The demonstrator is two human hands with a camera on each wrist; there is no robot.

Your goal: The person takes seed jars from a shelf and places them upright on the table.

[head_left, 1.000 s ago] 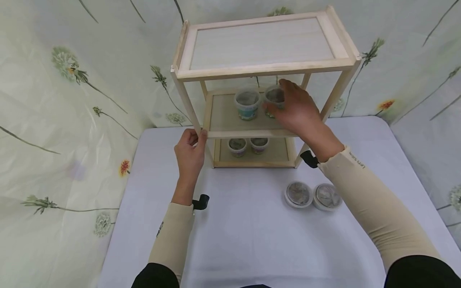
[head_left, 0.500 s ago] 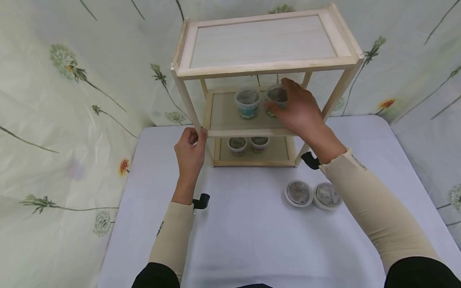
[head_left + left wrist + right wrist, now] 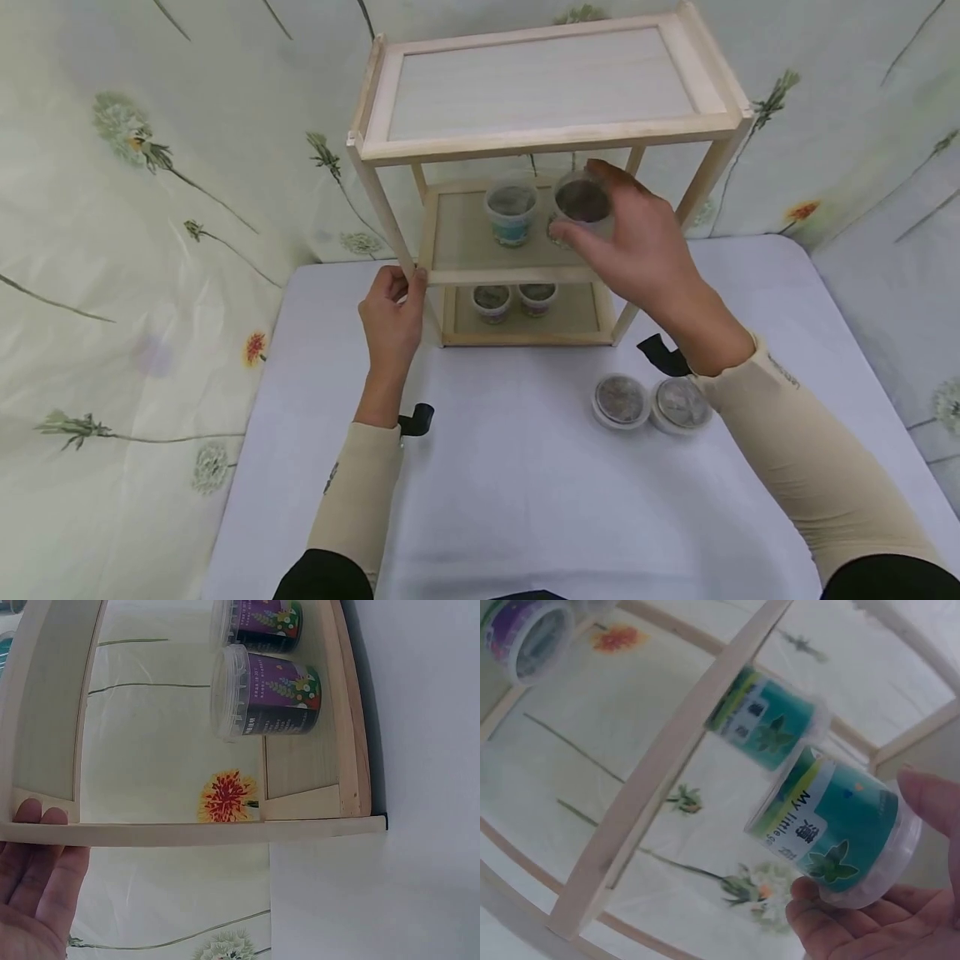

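Note:
My right hand (image 3: 645,237) grips a clear-lidded plastic tub (image 3: 582,202) at the middle tier of a small wooden shelf (image 3: 480,279). In the right wrist view that tub (image 3: 832,825) has a green label with a leaf picture and is held by thumb and fingers around its lid end. A second green-labelled tub (image 3: 512,215) stands on the same tier, just left of it. With fingers and thumb, my left hand (image 3: 392,321) pinches the shelf's front left post at middle-tier height; the left wrist view shows its fingertips (image 3: 54,817) over the post.
On the bottom tier stand two purple-labelled tubs (image 3: 281,694), side by side towards the left. Two more lidded tubs (image 3: 621,402) sit on the white tablecloth (image 3: 510,467) in front of the shelf at right. A flowered sheet (image 3: 150,333) hangs behind and at the sides.
My right hand has drawn back and slightly right with the green-labelled tub, which has come up and nearer, away from its neighbour. My left hand keeps its place on the post.

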